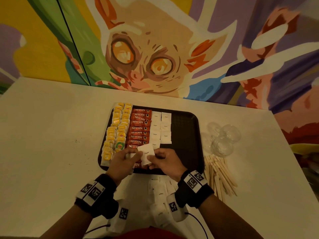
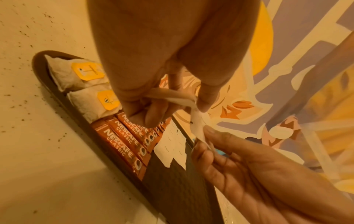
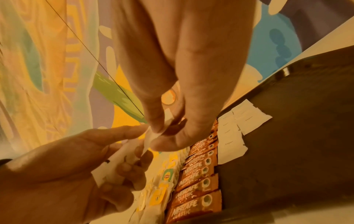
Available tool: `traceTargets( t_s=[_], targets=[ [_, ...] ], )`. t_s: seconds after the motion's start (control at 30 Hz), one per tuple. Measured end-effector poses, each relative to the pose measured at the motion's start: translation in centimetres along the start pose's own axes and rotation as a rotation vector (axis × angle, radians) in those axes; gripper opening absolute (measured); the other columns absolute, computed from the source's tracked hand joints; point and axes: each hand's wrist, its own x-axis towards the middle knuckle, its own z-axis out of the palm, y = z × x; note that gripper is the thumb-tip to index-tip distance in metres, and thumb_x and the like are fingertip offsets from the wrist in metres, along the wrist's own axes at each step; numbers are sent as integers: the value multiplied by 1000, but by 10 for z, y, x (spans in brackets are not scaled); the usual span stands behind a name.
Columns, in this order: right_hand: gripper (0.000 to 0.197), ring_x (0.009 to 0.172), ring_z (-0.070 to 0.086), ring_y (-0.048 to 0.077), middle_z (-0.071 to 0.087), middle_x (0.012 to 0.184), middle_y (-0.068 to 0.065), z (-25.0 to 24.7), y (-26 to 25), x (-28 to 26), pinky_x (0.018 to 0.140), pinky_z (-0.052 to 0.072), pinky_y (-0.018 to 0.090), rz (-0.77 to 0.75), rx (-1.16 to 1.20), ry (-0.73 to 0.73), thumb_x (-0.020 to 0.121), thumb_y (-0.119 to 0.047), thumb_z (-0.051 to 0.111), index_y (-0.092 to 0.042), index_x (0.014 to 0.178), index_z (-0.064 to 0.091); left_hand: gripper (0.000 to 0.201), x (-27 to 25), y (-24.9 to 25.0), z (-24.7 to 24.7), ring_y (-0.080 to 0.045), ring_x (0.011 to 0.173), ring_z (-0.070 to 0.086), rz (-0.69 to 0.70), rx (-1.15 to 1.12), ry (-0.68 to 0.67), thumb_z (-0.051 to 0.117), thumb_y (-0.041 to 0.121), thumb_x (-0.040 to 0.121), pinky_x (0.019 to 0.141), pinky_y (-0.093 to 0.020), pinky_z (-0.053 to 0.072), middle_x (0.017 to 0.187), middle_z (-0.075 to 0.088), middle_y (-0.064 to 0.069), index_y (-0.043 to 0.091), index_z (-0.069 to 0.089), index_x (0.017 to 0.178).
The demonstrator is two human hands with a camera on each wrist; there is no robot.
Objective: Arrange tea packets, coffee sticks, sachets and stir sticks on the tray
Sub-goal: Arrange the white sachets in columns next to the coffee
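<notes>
Both hands meet over the tray's (image 1: 189, 131) near edge; left hand (image 1: 123, 161) and right hand (image 1: 165, 161) pinch one sugar sachet (image 1: 146, 155), its long axis running near-to-far.

One tray (image 1: 188, 128), seven laid sugar sachets (image 1: 166, 125), three glasses (image 1: 224, 137)

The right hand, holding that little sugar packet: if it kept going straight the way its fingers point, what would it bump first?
Probably the left hand. The right hand points leftward at it, and both pinch the same sugar packet, so almost nothing separates them. Depth is hard to judge.
</notes>
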Motion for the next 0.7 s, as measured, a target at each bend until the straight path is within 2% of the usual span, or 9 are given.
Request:
traceTargets(
  t_s=[0.1, 0.23, 0.4, 0.47, 0.53, 0.63, 0.7],
  targets=[
    [13, 80, 69, 16, 71, 104, 6, -12, 0, 5, 71, 59, 25, 12, 17, 103, 92, -7, 64, -7, 105, 68, 22, -1, 0, 1, -26, 91, 67, -14, -41, -10, 67, 28, 90, 53, -29, 48, 108, 67, -7, 10, 64, 101],
    [22, 82, 65, 14, 70, 103, 2, -33, 8, 19, 72, 59, 27, 101, -22, 287, 92, -12, 65, -10, 114, 67, 20, -3, 2, 3, -18, 98, 65, -31, -72, -2, 62, 33, 91, 63, -31, 51, 113, 65, -2, 16, 62, 103],
    [32, 72, 64, 13, 69, 86, 4, -57, 26, 43, 64, 58, 26, 240, -191, 481, 90, -24, 70, -12, 119, 65, 21, -3, 1, 2, -21, 106, 63, -56, -66, -9, 59, 39, 92, 70, -34, 52, 116, 64, -1, 21, 61, 104],
    [31, 70, 64, 15, 70, 88, 7, -61, 29, 50, 63, 58, 29, 274, -248, 507, 89, -25, 71, -11, 117, 66, 19, -4, 1, 2, -21, 104, 63, -60, -76, -17, 59, 38, 93, 70, -33, 51, 116, 64, -1, 21, 61, 103],
    [31, 74, 66, 20, 72, 97, 11, -63, 31, 57, 70, 59, 34, 302, -295, 503, 88, -26, 71, -11, 115, 67, 20, -4, 1, 2, -19, 103, 62, -66, -76, -21, 59, 38, 93, 68, -32, 50, 116, 63, 0, 21, 60, 104],
    [37, 95, 69, 25, 71, 109, 12, -62, 33, 66, 84, 59, 38, 336, -331, 491, 86, -28, 73, -11, 119, 66, 24, -3, 0, 1, -20, 106, 61, -78, -66, -24, 59, 40, 92, 68, -32, 50, 117, 62, -1, 20, 60, 107],
    [40, 99, 68, 25, 71, 107, 9, -61, 32, 69, 86, 59, 40, 361, -345, 491, 85, -28, 75, -12, 120, 66, 28, -2, -1, -1, -22, 108, 61, -82, -52, -22, 59, 42, 92, 69, -33, 51, 119, 62, -1, 20, 60, 109]
  ],
)
